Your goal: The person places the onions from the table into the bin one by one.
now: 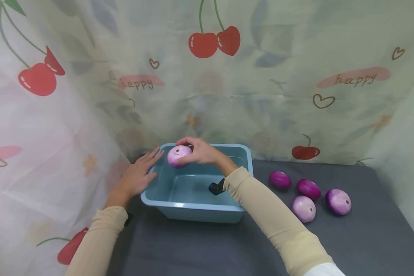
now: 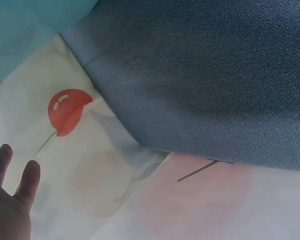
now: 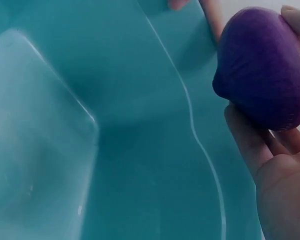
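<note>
In the head view my right hand (image 1: 204,151) grips a purple onion (image 1: 175,156) over the back left of a light blue plastic basin (image 1: 196,207). In the right wrist view the fingers and thumb curl round the same onion (image 3: 262,70), with the basin's inner wall (image 3: 150,165) beneath. My left hand (image 1: 137,177) lies at the basin's left rim with its fingers straight and spread, holding nothing. In the left wrist view only part of that hand (image 2: 12,210) shows.
Several purple onions lie on the dark grey cloth right of the basin, among them a pale one (image 1: 304,209) and a darker one (image 1: 338,202). Behind the basin hangs a cherry-print curtain (image 1: 269,115); another printed sheet (image 1: 55,153) borders the left side.
</note>
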